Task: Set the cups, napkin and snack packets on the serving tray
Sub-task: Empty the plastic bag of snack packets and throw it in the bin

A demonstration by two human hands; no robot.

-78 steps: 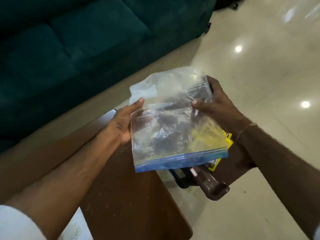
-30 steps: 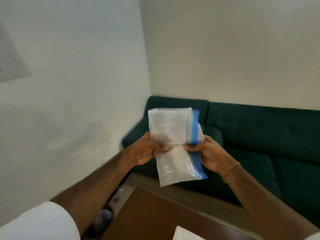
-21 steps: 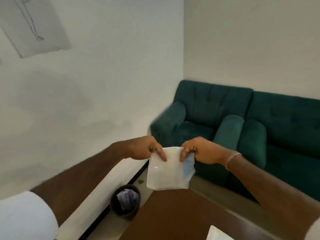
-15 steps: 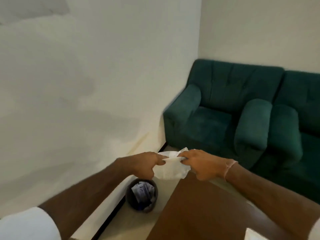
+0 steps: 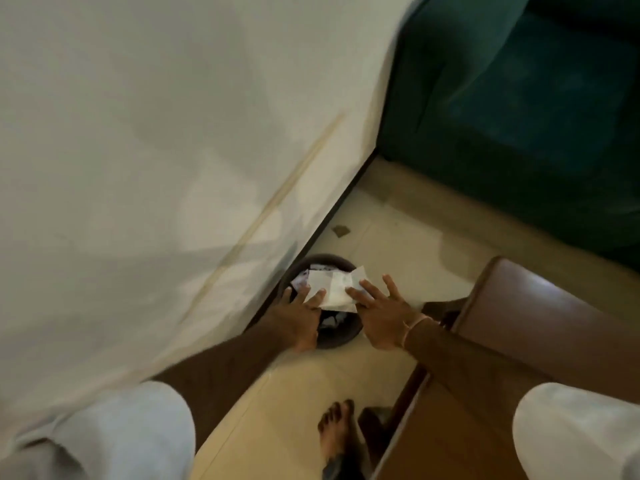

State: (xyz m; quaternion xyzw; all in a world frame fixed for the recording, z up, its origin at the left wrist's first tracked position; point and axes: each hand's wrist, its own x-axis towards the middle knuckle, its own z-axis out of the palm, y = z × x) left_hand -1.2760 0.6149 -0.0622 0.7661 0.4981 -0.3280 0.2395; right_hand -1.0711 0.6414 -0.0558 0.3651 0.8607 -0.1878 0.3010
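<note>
Wall (image 5: 138,133): pale, to the left of both hands. Sofa (image 5: 519,116): green, far beyond them. Table (image 5: 519,341): brown, under the right forearm. Bin (image 5: 332,337): dark, round, directly below the hands. Left hand (image 5: 301,317) and right hand (image 5: 381,317): both spread flat, fingers released, pressed on a folded plastic bag (image 5: 334,289) at the bin's mouth. Step judged: waste disposal, aside from loading. Cups, napkin, packets and tray are not seen; a turn back to the table is called for.

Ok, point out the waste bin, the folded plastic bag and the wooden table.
waste bin (image 5: 337,337): head view, near rim.
folded plastic bag (image 5: 337,289): head view, its middle.
wooden table (image 5: 540,317): head view, bare top.
</note>
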